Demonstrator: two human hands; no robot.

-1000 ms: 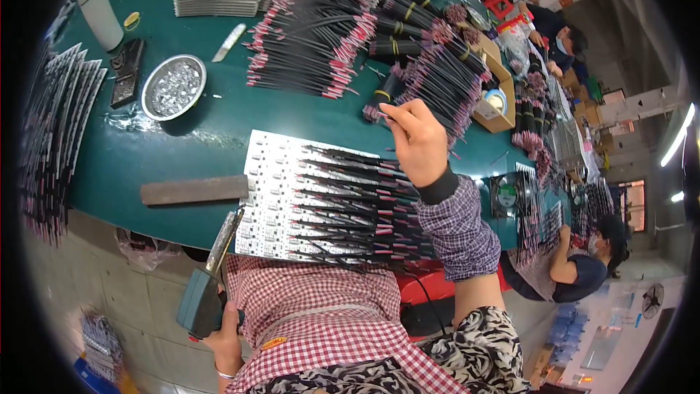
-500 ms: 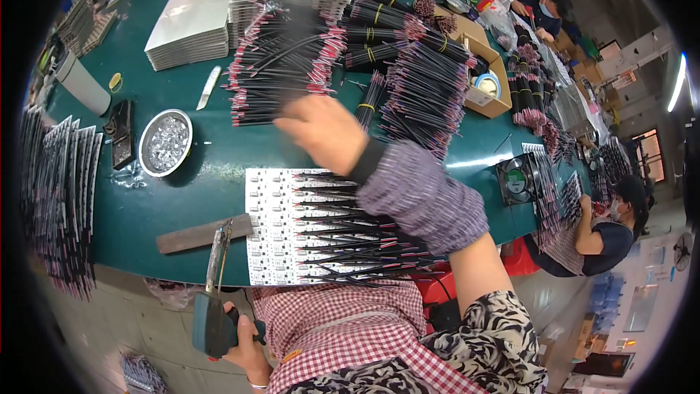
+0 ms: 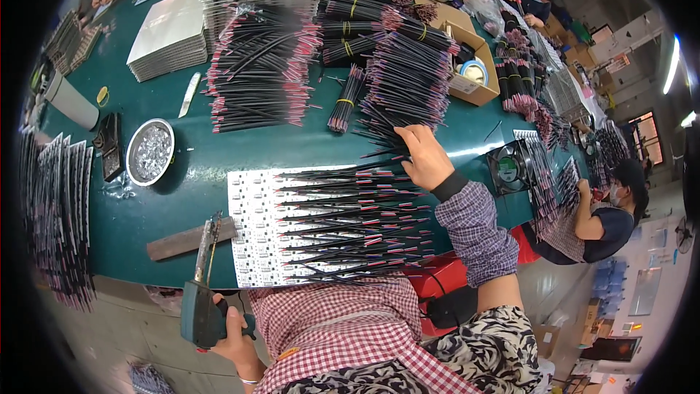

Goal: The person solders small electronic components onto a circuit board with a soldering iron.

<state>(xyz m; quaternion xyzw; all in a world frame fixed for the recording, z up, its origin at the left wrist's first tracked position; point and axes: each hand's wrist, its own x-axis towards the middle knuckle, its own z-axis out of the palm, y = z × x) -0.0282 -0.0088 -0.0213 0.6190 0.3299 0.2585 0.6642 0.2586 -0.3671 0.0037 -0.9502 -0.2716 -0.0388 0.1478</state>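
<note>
Evidently the white board (image 3: 251, 237), lower centre, looks part-wired, bare toward its left; my left hand (image 3: 235, 339) grips a soldering gun (image 3: 200, 314), my right hand (image 3: 429, 160) meets the wire pile (image 3: 405, 80), hold unclear.

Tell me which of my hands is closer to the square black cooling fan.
Right. Your right hand is a little left of the square black cooling fan; your left hand, gripping the soldering gun, is much farther off, lower left.
</note>
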